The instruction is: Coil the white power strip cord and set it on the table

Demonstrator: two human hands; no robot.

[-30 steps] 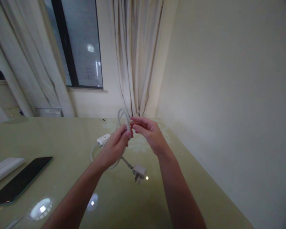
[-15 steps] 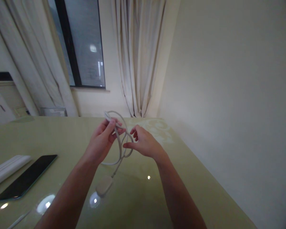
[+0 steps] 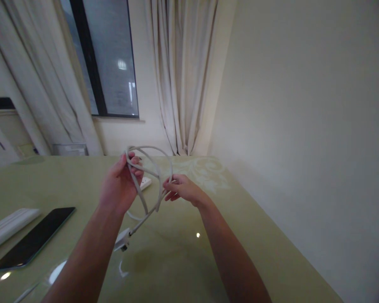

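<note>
A white power cable [image 3: 151, 168] is looped in the air between both hands above a glossy green table [image 3: 177, 252]. My left hand [image 3: 120, 185] is closed round one side of the loops near their top. My right hand [image 3: 180, 189] pinches the other side of the loop with thumb and fingers. The cable's white plug [image 3: 122, 242] dangles below my left wrist, just over the table. A white socket block [image 3: 145, 182] at the cable's other end shows on the table behind my hands.
A dark phone or tablet [image 3: 34, 237] lies face up at the left, next to a white ribbed object [image 3: 9, 225]. A bare wall runs along the table's right edge. Curtains and a dark window stand behind the far edge.
My hands have drawn apart, widening the loop. My left hand rose and shifted left with the cable; the plug swung up off the table and hangs near my left forearm.
</note>
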